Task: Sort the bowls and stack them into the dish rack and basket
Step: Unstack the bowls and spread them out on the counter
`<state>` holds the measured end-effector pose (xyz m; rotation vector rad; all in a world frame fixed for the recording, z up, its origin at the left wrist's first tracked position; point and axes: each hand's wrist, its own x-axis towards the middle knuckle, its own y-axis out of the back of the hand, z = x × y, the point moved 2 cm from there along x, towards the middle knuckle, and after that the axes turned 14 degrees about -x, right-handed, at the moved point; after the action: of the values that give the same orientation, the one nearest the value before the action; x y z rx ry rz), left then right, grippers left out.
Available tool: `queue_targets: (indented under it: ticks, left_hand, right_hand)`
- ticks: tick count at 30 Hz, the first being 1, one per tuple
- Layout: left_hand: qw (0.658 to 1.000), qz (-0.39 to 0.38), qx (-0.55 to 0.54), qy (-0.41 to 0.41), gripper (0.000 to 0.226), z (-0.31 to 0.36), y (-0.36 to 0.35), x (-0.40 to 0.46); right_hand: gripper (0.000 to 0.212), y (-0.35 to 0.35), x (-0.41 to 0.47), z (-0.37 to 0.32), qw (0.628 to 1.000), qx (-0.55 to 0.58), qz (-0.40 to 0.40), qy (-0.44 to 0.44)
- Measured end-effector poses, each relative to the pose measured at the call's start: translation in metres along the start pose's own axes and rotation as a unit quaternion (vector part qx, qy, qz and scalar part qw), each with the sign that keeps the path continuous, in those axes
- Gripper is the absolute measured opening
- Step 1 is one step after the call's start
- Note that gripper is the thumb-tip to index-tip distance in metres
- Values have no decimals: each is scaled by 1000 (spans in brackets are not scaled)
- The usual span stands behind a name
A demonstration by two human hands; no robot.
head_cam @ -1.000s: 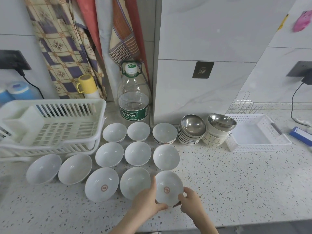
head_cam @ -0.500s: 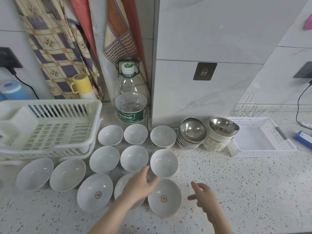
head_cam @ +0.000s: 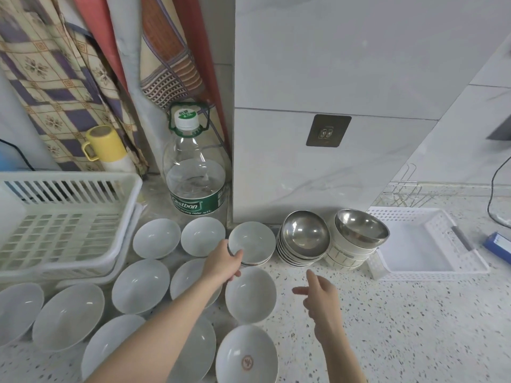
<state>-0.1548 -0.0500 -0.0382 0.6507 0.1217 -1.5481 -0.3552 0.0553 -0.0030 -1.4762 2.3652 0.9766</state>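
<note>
Several white bowls lie spread over the speckled counter; the nearest one [head_cam: 247, 355] has a red mark inside. My left hand [head_cam: 221, 263] reaches forward and grips the left rim of a small stack of white bowls [head_cam: 253, 243] at the back. My right hand [head_cam: 322, 295] hovers open over the counter, just right of a white bowl [head_cam: 250, 294], holding nothing. A stack of steel bowls [head_cam: 304, 237] and a steel bowl on a stack of cream bowls [head_cam: 359, 230] stand to the right. The white dish rack [head_cam: 69, 217] sits at left, the white basket [head_cam: 425, 241] at right.
A large water bottle [head_cam: 195, 172] stands behind the bowls against a tiled pillar. A yellow mug [head_cam: 103, 143] and hanging cloths are at the back left. A wire rack [head_cam: 403, 192] and a blue box [head_cam: 497, 247] lie near the basket.
My left hand left the red-marked bowl and moved forward to the small stack at the back. My right hand let go, lifted and moved forward. The view shifted closer.
</note>
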Motion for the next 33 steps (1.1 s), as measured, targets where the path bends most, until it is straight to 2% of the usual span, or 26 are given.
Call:
queue_targets:
  ticks: [3, 8, 16, 25, 29, 33]
  left_hand:
    - [1000, 5, -9, -6, 27, -1, -2, 9]
    - [998, 15, -50, -45, 44, 3, -3, 16]
    - [994, 3, -88, -67, 56, 7, 3, 14]
    - [980, 0, -185, -70, 55, 2, 14, -9]
    - [966, 5, -252, -60, 57, -4, 22, -25]
    - [943, 10, -331, -41, 54, -7, 29, -41]
  right_hand:
    - [45, 4, 13, -7, 999, 24, 38, 1]
    - [58, 2, 30, -20, 998, 26, 60, -5]
    - [57, -8, 39, -28, 995, -16, 94, -11]
    - [56, -5, 41, -37, 994, -1, 110, 5]
    - [55, -3, 37, -45, 992, -14, 121, 30]
    - [61, 4, 25, -51, 986, 53, 134, 84]
